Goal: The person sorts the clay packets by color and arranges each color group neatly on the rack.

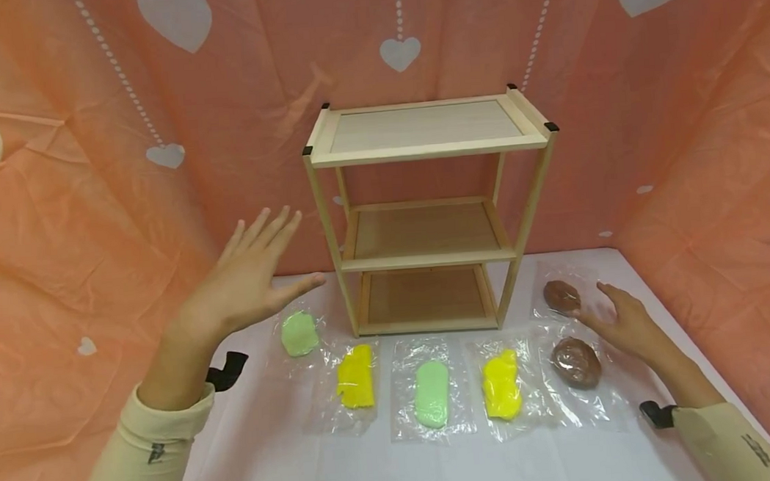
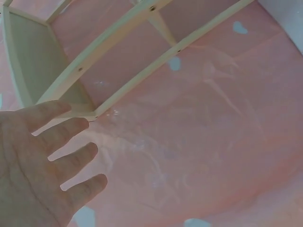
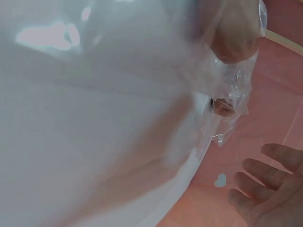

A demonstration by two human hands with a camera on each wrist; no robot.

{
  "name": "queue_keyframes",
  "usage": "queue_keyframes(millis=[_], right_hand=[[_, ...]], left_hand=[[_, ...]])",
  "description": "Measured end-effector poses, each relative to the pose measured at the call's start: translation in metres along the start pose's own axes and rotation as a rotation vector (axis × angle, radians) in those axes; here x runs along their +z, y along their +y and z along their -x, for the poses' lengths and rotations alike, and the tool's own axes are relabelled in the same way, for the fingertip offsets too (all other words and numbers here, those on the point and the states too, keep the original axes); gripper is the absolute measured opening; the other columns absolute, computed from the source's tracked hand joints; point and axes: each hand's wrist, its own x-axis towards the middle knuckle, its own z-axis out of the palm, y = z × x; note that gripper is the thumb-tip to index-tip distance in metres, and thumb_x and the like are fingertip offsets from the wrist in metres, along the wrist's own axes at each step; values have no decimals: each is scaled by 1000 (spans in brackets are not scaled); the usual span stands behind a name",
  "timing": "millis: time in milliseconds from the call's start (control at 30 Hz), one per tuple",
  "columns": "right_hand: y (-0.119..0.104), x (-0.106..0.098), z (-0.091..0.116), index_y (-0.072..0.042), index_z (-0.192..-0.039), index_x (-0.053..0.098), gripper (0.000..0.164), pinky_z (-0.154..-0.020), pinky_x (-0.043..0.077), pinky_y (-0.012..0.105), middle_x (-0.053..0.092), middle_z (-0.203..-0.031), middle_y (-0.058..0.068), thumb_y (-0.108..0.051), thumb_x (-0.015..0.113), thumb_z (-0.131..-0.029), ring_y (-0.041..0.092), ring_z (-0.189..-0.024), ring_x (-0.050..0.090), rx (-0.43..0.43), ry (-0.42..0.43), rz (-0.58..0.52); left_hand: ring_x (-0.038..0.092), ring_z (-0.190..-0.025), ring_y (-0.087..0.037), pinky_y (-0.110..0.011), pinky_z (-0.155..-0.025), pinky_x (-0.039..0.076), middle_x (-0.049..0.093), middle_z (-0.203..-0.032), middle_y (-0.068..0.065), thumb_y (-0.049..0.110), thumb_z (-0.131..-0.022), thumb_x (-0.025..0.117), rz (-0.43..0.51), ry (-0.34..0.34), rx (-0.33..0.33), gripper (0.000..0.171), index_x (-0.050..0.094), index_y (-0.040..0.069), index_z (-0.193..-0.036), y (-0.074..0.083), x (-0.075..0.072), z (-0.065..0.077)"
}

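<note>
My left hand point(image 1: 238, 282) is raised in the air left of the shelf rack, fingers straight and spread, holding nothing. Below it lies a pale green clay lump point(image 1: 299, 334) in a clear bag. At the right, my right hand point(image 1: 628, 325) hovers beside two bagged brown clay lumps, one farther back point(image 1: 561, 297) and one nearer point(image 1: 576, 363). Its fingers look extended in the right wrist view, and nothing is in its grasp. Between the hands lie a yellow lump point(image 1: 356, 377), a light green oval point(image 1: 432, 394) and another yellow lump point(image 1: 501, 386), each bagged.
A three-tier wooden rack point(image 1: 429, 151) with black corner caps stands at the back of the white table point(image 1: 293, 467). Behind and beside it hangs a pink-orange cloth point(image 1: 249, 79) printed with white hearts.
</note>
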Motion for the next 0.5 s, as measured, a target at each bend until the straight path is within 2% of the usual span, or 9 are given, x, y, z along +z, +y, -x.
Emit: queue_keyframes(millis=[333,500], right_hand=[[2,-2,-5,24,-153,29,99,-114,32,82,31,-151,54,-52,67,-102,72,-140,31,90,-32,-6],[5,0,-7,28,-148,35,95,-110,39,80,38,-144,54,-51,66,-103,70,-134,39,105,-23,10]], left_hand=[[-1,-167,-34,-50,-136,-4,8,-181,-13,68,-102,58,-40,12,15,105,10,7,-173,9,-29,-8],[-1,-167,-34,-50,-136,-2,5,-181,-13,72,-102,54,-65,41,24,108,6,6,-172,13,-38,-10]])
